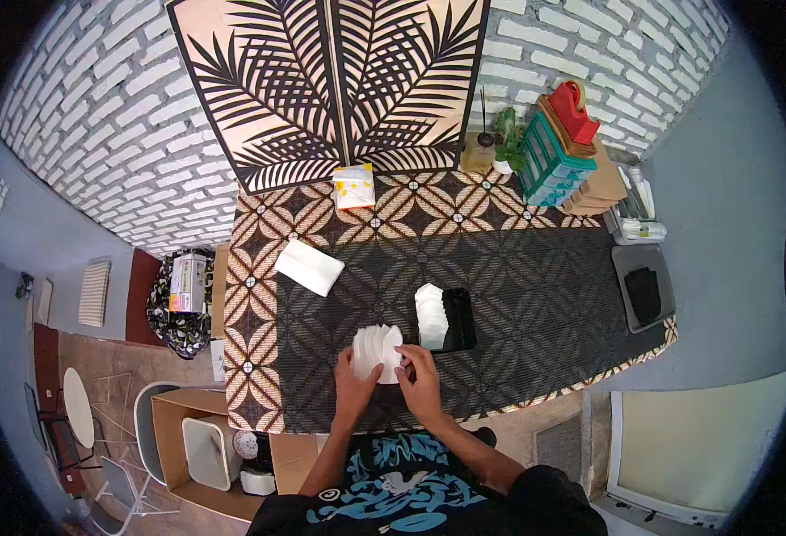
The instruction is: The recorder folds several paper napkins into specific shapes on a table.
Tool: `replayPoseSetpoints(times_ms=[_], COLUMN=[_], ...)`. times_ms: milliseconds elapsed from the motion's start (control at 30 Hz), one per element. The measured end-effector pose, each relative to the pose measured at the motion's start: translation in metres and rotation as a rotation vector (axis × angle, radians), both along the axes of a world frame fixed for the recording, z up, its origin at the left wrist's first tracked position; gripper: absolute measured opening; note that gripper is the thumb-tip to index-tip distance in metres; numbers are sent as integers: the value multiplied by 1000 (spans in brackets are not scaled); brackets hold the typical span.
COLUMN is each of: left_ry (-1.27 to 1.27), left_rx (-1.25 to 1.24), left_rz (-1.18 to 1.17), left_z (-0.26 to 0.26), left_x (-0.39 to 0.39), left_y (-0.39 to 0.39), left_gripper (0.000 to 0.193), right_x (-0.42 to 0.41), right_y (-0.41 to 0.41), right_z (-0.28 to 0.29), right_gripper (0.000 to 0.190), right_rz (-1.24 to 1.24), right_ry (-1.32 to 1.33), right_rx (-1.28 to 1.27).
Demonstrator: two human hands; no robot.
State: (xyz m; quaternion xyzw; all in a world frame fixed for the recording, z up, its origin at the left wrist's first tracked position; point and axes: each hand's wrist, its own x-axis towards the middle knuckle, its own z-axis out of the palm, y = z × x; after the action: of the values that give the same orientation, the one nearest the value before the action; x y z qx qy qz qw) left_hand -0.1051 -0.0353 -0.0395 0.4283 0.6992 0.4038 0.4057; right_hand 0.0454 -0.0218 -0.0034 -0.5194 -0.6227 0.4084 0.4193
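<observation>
Over the near part of the table, my left hand (359, 378) grips a fanned stack of folded white paper tissues (369, 350) from its left and lower edge. At the stack's right side, my right hand (421, 376) holds the outermost tissue between thumb and fingers. Just beyond and to the right sits a black rectangular tray (461, 320). A row of similar folded white tissues (431, 316) fills its left side, overlapping one another. Farther left on the cloth lies a flat white stack of paper (309, 266), set at an angle.
A patterned cloth (533, 281) covers the table. Along the back stand a tissue pack (354, 187), a potted plant (508, 144) and a teal drawer unit (557, 164) carrying a red tape dispenser (572, 110). A grey tray (662, 295) holds dark material at right. An open cardboard box (165, 435) is lower left.
</observation>
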Motion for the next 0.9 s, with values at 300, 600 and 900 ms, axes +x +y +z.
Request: replayPoseSetpoints(times_ms=[300,600,900], left_ry=[-408,-140,-188], left_rx=[-78,7,162], left_rz=[-68,-215,-323], left_z=[54,93,60], left_x=[30,64,67], left_y=[-5,-3,1], left_gripper=[26,19,10], right_x=[27,80,92], right_y=[-2,20,35], right_z=[15,21,32], right_gripper=[46,21,14], right_rz=[-90,-26,94], right_ry=[373,477,406], right_rx=[72,-467,-222])
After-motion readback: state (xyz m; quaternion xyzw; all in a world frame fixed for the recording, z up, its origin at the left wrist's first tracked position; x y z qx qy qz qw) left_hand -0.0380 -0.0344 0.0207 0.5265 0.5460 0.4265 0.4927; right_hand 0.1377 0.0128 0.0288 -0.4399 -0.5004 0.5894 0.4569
